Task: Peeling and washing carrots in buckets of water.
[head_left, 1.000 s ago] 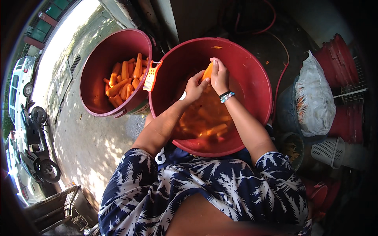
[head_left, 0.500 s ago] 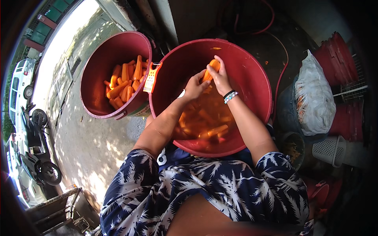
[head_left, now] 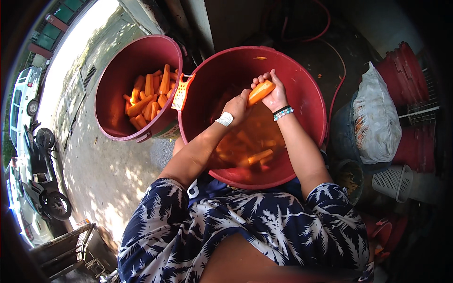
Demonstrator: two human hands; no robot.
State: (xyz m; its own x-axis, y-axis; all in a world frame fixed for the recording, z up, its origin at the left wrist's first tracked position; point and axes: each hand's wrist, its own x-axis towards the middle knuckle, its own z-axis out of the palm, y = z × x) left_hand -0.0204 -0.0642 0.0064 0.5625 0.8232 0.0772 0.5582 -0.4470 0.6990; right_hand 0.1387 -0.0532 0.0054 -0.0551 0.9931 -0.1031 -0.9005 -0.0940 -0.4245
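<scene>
**Two hands working one carrot over a large red tub**

A short, thick orange carrot (head_left: pixel 261 91) is being held above the big round red plastic tub (head_left: pixel 309 101), near its far inner wall. The right hand (head_left: pixel 273 92) is wrapping around the carrot from behind, fingers curled over it and thumb beneath, gripping it firmly; a beaded bracelet is sitting on that wrist. The left hand (head_left: pixel 237 107) is closing against the carrot's lower end, fingers bent inward. Whether it is pinching a small peeler or blade there, or only the carrot, cannot be told, since the palm side is hidden. A white bandage patch (head_left: pixel 225 119) is sticking to the back of the left wrist.

Below the hands, more carrots are lying in murky water at the bottom of the tub. An orange flat plastic grater (head_left: pixel 182 92) is hanging on the rim between this tub and a second, dark red bucket (head_left: pixel 112 101) to the left, which is holding a pile of cleaned carrots (head_left: pixel 150 96). A white sack (head_left: pixel 376 118), stacked red pots and a white perforated basket (head_left: pixel 392 180) are standing to the right. Parked vehicles are showing at the far left.

Likely risks, judging from this: wet hands may be making the carrot slippery, so it could shoot out and splash back into the water. If a blade is in the left hand, a slip toward the right thumb could cut it. The grater, perched loosely on the rim, could be knocked in by an elbow.
</scene>
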